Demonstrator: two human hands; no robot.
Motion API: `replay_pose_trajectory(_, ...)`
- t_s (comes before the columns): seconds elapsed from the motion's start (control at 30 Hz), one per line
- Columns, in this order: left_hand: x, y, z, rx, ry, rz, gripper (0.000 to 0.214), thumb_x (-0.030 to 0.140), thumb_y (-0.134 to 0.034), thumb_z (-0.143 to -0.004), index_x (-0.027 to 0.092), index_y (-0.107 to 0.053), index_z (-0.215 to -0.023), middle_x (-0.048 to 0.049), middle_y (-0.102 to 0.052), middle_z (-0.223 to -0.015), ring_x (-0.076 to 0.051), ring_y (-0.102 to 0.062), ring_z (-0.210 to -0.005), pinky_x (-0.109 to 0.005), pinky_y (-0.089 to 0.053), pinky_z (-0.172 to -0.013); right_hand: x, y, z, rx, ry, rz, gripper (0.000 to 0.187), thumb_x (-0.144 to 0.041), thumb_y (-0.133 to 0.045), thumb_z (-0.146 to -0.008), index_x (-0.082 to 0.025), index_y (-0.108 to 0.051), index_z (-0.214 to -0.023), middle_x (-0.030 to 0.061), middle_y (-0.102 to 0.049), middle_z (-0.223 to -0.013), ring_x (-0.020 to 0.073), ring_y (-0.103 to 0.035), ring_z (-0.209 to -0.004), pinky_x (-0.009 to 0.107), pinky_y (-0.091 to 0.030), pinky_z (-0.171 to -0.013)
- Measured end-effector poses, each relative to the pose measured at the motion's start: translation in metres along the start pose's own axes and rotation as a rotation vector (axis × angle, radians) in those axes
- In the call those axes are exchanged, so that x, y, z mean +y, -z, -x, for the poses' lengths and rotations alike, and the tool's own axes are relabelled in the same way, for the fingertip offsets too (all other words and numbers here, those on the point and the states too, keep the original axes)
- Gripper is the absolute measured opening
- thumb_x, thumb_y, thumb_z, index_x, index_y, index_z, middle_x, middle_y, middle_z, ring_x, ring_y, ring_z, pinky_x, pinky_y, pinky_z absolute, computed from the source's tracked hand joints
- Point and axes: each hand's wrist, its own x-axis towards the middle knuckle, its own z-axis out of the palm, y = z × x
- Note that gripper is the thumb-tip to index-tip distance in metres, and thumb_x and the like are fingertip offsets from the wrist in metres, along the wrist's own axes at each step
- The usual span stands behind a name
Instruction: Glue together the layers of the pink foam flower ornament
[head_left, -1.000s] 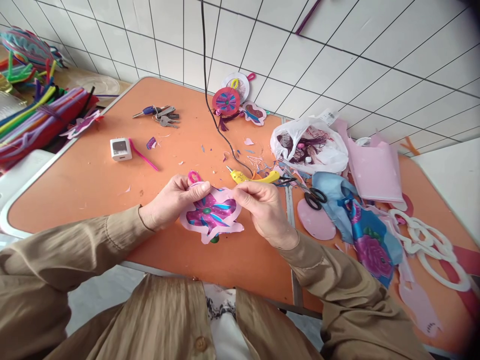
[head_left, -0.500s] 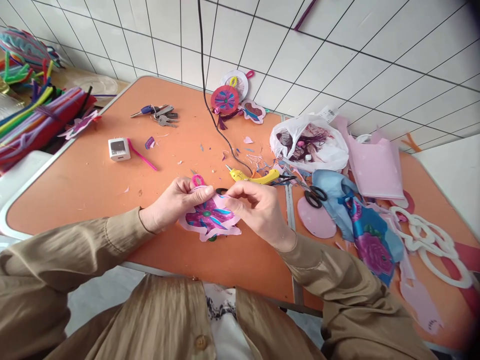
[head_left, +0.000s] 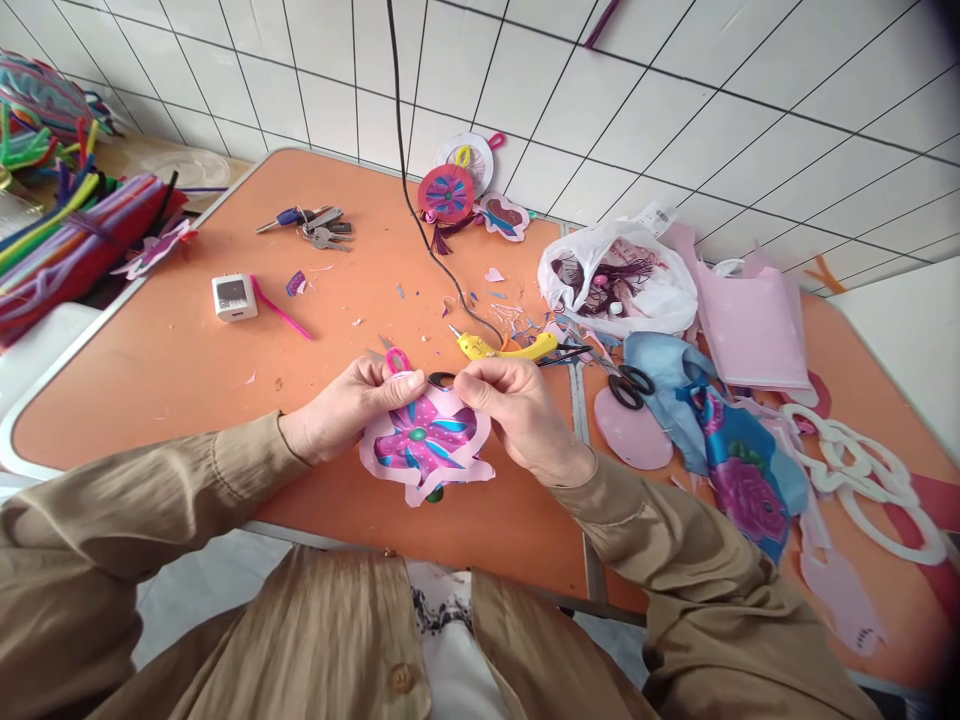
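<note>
A pink flower-shaped fabric ornament [head_left: 420,450] hangs between my two hands, its purple and blue petals and green centre facing up at me. My left hand [head_left: 360,405] is closed on its upper left edge, thumb in front, below a pink loop [head_left: 396,360]. At the upper right edge my right hand [head_left: 521,410] pinches it between thumb and fingers. Behind the ornament, a pair of scissors [head_left: 442,380] shows only a black handle and its blade tips. A yellow hot glue gun [head_left: 510,346] lies just beyond my right hand.
Keys [head_left: 319,225] and a white charger [head_left: 235,298] lie on the orange table [head_left: 172,400]. Finished ornaments [head_left: 448,193] rest by the tiled wall. A plastic bag [head_left: 622,280], more scissors [head_left: 630,386], blue cloth [head_left: 667,390] and white rings [head_left: 870,470] crowd the right side. The cord [head_left: 401,130] crosses the back.
The ornament has swung flatter toward me, so more of its face shows. My right fingers have shifted slightly on its upper edge; my left hand keeps its hold.
</note>
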Motion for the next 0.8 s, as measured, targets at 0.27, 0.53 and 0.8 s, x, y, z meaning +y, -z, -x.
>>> replay_pose_trajectory(0.27,0.002,-0.001,-0.001,0.019,-0.006,-0.089,0.049,0.057,-0.076,-0.069,0.010,-0.071,-0.059,-0.0057,-0.065,-0.051,-0.012,-0.058,-0.047,-0.021,-0.046,-0.047,-0.014,-0.005,0.006,-0.010,0.174,0.371,0.036,-0.047,-0.070,-0.079,-0.016,-0.057,-0.066,-0.0029,-0.049,-0.060,0.0080,-0.041,-0.056,0.024,-0.032,-0.052)
replay_pose_trajectory(0.53,0.002,-0.003,0.000,0.015,-0.016,-0.110,0.051,0.058,-0.076,-0.067,0.011,-0.066,-0.053,-0.0044,-0.064,-0.049,-0.009,-0.052,-0.042,-0.019,-0.040,-0.043,-0.011,-0.008,0.004,0.008,0.115,0.324,0.049,-0.055,-0.067,-0.079,-0.017,-0.047,-0.055,-0.0055,-0.035,-0.051,0.0062,-0.030,-0.050,0.024,-0.024,-0.046)
replay_pose_trajectory(0.8,0.002,0.003,-0.003,0.016,0.003,-0.058,0.050,0.057,-0.074,-0.071,0.009,-0.070,-0.061,-0.0068,-0.064,-0.051,-0.015,-0.060,-0.048,-0.023,-0.047,-0.047,-0.018,0.005,0.004,-0.084,0.128,0.321,0.044,-0.056,-0.056,-0.087,-0.016,-0.060,-0.069,-0.0013,-0.050,-0.060,0.0092,-0.042,-0.055,0.025,-0.033,-0.051)
